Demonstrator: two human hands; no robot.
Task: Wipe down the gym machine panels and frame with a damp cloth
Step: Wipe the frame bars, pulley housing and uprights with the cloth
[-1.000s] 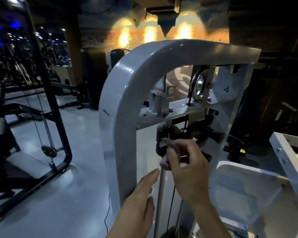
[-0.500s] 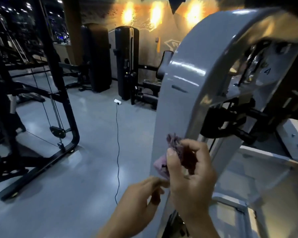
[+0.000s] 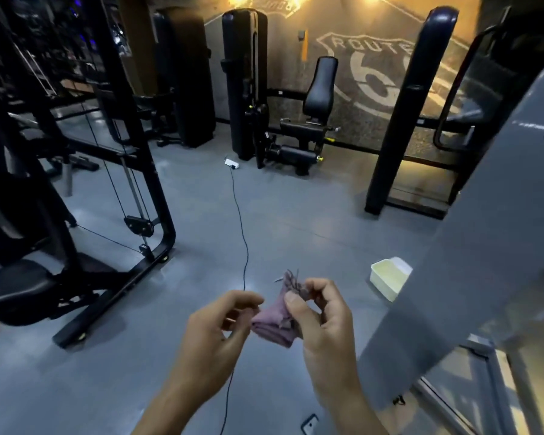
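Meanwhile the cloth [image 3: 275, 321] had left the grey machine frame [image 3: 471, 246] and hung between both hands above the floor. The right hand [image 3: 322, 321] pinched its frayed top; the left hand [image 3: 215, 328] pinched its side, probably refolding before more wiping.

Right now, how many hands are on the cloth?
2. The right hand pinches the cloth at its frayed top edge; the left hand holds its lower left side. Neither touches the grey machine panel at right.
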